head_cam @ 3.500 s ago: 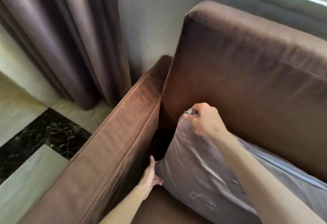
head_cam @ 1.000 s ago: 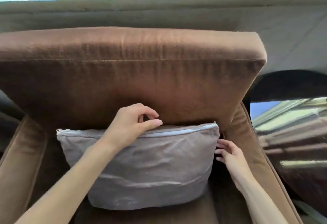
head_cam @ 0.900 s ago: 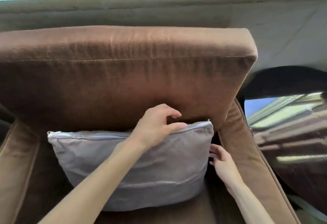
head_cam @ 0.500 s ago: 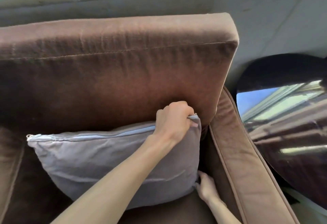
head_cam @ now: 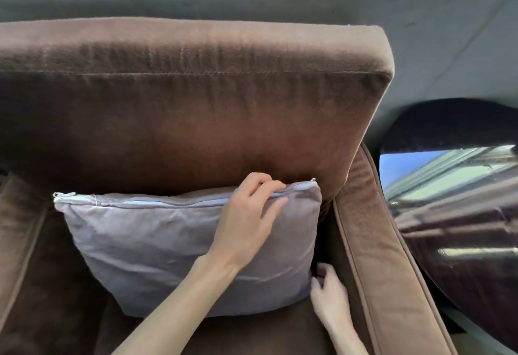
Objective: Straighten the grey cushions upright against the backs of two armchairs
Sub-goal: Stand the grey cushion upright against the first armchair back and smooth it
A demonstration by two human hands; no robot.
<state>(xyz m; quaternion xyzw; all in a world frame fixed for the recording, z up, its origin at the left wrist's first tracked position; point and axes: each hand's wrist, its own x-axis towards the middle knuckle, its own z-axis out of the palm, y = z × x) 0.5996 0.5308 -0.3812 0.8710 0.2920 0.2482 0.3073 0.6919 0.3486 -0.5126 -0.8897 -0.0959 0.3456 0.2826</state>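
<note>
A grey cushion (head_cam: 157, 245) with a pale zip along its top edge stands upright on the seat of a brown armchair (head_cam: 196, 119). It leans on the backrest, shifted toward the right armrest. My left hand (head_cam: 249, 222) reaches in from the lower left. Its fingers curl over the cushion's top edge near the right corner and its thumb lies on the front face. My right hand (head_cam: 329, 295) is blurred, low on the seat at the cushion's bottom right corner, with its fingers apart and touching the corner.
The right armrest (head_cam: 372, 242) runs close beside the cushion. The left armrest (head_cam: 16, 237) shows at the frame's left edge. A dark glossy round table top (head_cam: 459, 203) stands to the right of the chair. A grey wall (head_cam: 448, 40) is behind.
My left hand has loosened from a tight fist on the cushion's top right corner into a lighter hold. My right hand has come out from under the bottom right corner. The cushion stands squarer.
</note>
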